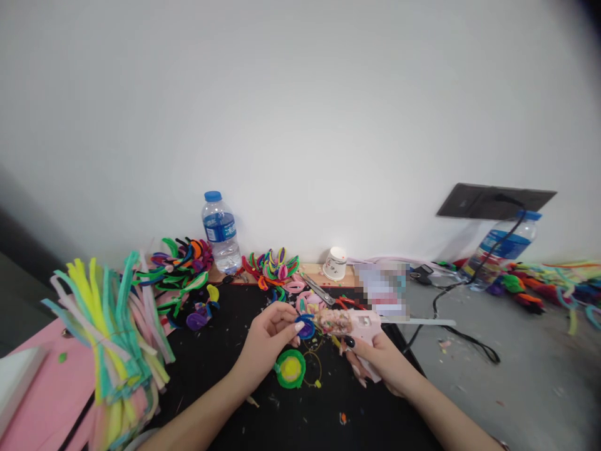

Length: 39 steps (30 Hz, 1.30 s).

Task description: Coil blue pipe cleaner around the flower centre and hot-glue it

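My left hand (pixel 275 332) pinches a small blue and purple pipe-cleaner piece (pixel 306 327) between thumb and fingers. A pale pink hot glue gun (pixel 369 322) lies in my right hand (pixel 375 360), whose fingers wrap round its handle. The glue gun's nozzle end points left, close to the blue piece; whether they touch I cannot tell. Below them on the black mat (pixel 263 413) rests a round green pipe-cleaner piece (pixel 290 369) with a yellow centre. Beside it lies a thin ring (pixel 313 368). A white glue stick (pixel 425 322) sticks out behind the gun.
Pipe-cleaner bundles (pixel 113 338) stand at left, near looped coloured pieces (pixel 181 269). A water bottle (pixel 220 235), scissors (pixel 319 290) and a paper cup (pixel 335 263) sit along the wall. At right are another bottle (pixel 502 250), a black cable (pixel 436 304) and more coloured pieces (pixel 521 291).
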Available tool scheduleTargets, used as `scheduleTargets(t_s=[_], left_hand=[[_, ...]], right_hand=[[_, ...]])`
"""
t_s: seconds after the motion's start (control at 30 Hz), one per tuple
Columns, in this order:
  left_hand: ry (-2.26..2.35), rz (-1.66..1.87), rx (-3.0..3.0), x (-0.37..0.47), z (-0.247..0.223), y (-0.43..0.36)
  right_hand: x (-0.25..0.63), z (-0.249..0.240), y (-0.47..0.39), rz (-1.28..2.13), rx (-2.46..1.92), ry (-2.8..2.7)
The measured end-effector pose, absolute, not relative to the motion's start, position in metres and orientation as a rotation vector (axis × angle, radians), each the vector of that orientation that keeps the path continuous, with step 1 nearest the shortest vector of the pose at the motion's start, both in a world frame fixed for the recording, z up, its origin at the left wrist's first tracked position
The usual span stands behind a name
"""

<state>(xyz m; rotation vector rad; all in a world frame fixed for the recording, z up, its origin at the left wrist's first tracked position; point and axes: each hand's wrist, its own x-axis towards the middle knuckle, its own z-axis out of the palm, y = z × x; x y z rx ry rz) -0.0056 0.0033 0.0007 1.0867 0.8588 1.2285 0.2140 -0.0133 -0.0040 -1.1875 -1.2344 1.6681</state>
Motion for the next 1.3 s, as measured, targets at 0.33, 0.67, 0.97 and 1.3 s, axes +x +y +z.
scheduleTargets(t_s=[0.33, 0.67, 0.97, 1.3], left_hand=[[0.869, 1.240, 1.090, -0.0057, 0.0025, 0.0037], [0.889, 1.248, 1.068, -0.0057, 0.0061, 0.0030], [0.910, 1.245, 1.076, -0.0060, 0.0057, 0.0027], [0.931, 1.255, 1.083, -0.0061, 0.0069, 0.0029]], right_hand=[[0.2141, -0.0023, -0.0137, 1.680, -1.170, -1.244], [0.2130, -0.0003, -0.0138, 1.666, -1.184, -1.239], [0.2134, -0.0020, -0.0140, 1.659, -1.180, -1.237], [0.2137, -0.0038, -0.0137, 1.635, -1.206, -1.223]])
